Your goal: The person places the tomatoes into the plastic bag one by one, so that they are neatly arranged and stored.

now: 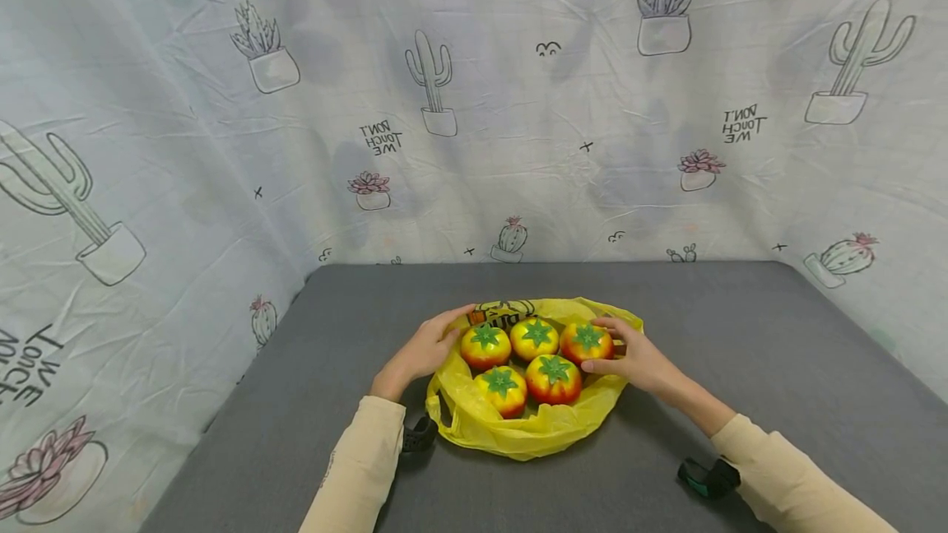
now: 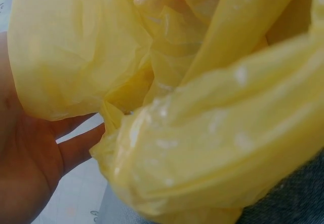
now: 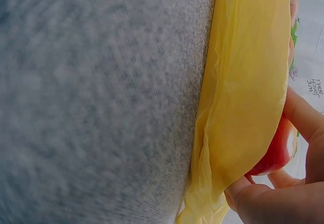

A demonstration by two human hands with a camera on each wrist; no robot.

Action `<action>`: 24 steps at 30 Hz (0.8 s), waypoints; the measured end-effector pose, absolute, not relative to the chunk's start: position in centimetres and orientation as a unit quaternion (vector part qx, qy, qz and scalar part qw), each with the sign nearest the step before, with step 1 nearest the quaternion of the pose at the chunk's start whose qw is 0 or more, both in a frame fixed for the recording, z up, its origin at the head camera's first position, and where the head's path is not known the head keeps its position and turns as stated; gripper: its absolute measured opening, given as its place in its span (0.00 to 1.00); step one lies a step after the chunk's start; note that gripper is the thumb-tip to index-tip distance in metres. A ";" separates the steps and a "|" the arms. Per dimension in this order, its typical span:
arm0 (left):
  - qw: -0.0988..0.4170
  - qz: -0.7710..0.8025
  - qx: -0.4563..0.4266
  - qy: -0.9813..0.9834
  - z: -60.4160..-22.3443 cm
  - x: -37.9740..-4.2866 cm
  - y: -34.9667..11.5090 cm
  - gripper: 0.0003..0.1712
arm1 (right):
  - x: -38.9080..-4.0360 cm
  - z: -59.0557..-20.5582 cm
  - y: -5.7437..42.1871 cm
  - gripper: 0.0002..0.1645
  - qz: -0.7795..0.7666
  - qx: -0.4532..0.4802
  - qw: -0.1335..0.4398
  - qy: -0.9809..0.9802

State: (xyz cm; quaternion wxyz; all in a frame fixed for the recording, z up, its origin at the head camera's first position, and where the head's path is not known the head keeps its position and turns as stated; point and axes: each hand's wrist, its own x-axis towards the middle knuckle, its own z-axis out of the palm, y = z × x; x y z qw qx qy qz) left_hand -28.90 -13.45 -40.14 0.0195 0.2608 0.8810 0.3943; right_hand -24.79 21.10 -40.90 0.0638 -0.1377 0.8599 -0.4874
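A yellow plastic bag [image 1: 518, 437] lies spread open on the table, its rim folded low around several glossy yellow-red tomatoes [image 1: 554, 379] with green star-shaped tops. At the bag's left rim, my left hand [image 1: 428, 347] holds the film; in the left wrist view, yellow folds hide part of its fingers. My right hand [image 1: 638, 359] reaches over the right rim, thumb and fingers around the rightmost tomato [image 1: 587, 342]. In the right wrist view, this tomato's red side [image 3: 277, 150] shows between the fingers and the bag wall [image 3: 248, 97].
Beneath the bag is a dark grey table [image 1: 711, 327]. A pale curtain [image 1: 518, 105] printed with potted cacti hangs behind the table and along its sides. Black straps [image 1: 708, 478] sit at both wrists.
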 end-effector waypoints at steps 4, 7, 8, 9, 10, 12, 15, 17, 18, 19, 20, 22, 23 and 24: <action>0.018 0.397 0.263 0.879 -40.2 -28.8 -13.5 0.27 | -24.8 -40.9 21.1 0.47 -0.492 -0.137 0.074 0.856; 0.016 0.398 0.263 0.879 -40.2 -28.8 -13.4 0.27 | -24.9 -41.0 21.2 0.47 -0.494 -0.136 0.079 0.855; 0.014 0.398 0.263 0.879 -40.2 -28.8 -13.4 0.27 | -24.9 -41.0 21.2 0.47 -0.494 -0.136 0.081 0.855; 0.014 0.397 0.262 0.879 -40.2 -28.8 -13.4 0.27 | -24.9 -41.0 21.3 0.47 -0.494 -0.135 0.082 0.855; 0.012 0.397 0.263 0.879 -40.2 -28.8 -13.4 0.27 | -24.9 -41.0 21.3 0.47 -0.494 -0.135 0.083 0.855; 0.010 0.395 0.263 0.880 -40.2 -28.8 -13.4 0.27 | -25.0 -41.1 21.3 0.47 -0.496 -0.137 0.087 0.853; 0.006 0.395 0.264 0.880 -40.3 -28.8 -13.4 0.27 | -24.9 -41.1 21.4 0.48 -0.497 -0.136 0.093 0.852; 0.005 0.395 0.266 0.879 -40.3 -28.8 -13.4 0.27 | -24.9 -41.1 21.4 0.48 -0.497 -0.136 0.095 0.852; 0.006 0.395 0.267 0.879 -40.3 -28.8 -13.4 0.27 | -24.9 -41.1 21.4 0.48 -0.497 -0.135 0.096 0.852; 0.007 0.396 0.268 0.878 -40.3 -28.8 -13.4 0.27 | -24.9 -41.1 21.3 0.48 -0.497 -0.135 0.097 0.852; 0.007 0.396 0.269 0.878 -40.3 -28.8 -13.4 0.27 | -24.8 -41.1 21.3 0.48 -0.497 -0.134 0.097 0.852; 0.008 0.394 0.270 0.878 -40.3 -28.9 -13.5 0.27 | -24.8 -41.2 21.3 0.48 -0.494 -0.132 0.096 0.854; 0.009 0.392 0.269 0.879 -40.4 -28.9 -13.5 0.27 | -24.8 -41.2 21.3 0.48 -0.490 -0.135 0.095 0.856; 0.010 0.390 0.269 0.881 -40.4 -28.9 -13.6 0.27 | -24.8 -41.2 21.2 0.48 -0.489 -0.134 0.095 0.857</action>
